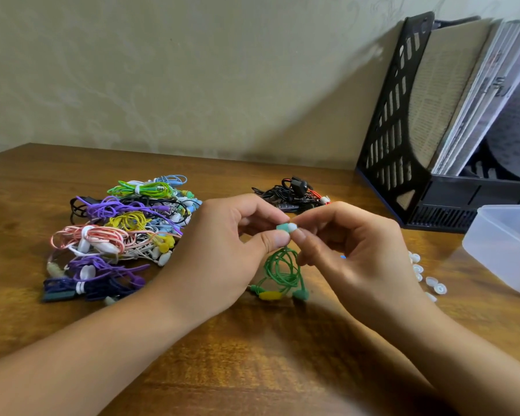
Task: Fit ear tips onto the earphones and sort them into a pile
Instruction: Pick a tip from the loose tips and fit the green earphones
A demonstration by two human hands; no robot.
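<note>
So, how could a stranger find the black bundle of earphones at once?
Start at the black file rack standing against the wall on the right of the wooden table. Just left of its base, beyond both hands, lies the black earphone bundle. It is small, dark with a red wire, and apart from the big multicoloured pile further left.

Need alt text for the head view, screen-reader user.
Left hand pinches a green earbud while the right hand presses a white tip onto it, cable dangling to the desk. Coloured earphone pile left; loose tips right.
</note>
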